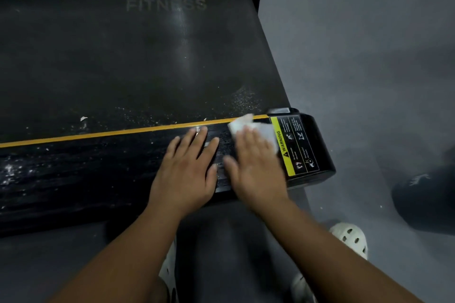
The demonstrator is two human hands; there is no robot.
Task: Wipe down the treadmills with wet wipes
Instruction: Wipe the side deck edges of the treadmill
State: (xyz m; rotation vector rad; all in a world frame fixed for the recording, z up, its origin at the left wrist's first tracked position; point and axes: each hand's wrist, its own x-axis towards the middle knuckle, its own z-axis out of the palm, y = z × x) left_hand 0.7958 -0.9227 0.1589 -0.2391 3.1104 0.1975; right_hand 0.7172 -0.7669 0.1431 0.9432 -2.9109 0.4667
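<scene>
A black treadmill lies across the view, its belt (128, 56) marked FITNESS and speckled with pale crumbs. The near side rail (98, 167) is ribbed black with a yellow stripe along its inner edge. A white wet wipe (248, 126) lies on the rail's right end, beside the yellow warning label (293, 147). My right hand (256, 167) presses flat on the wipe with straight fingers. My left hand (187, 167) rests flat on the rail just to the left, fingers spread, holding nothing.
Grey floor (357, 44) runs along the treadmill's right end. A dark bag-like object (426, 199) sits on the floor at the right. My white perforated clogs (352, 238) show below, close to the rail. White dust streaks cover the rail's left part (14, 170).
</scene>
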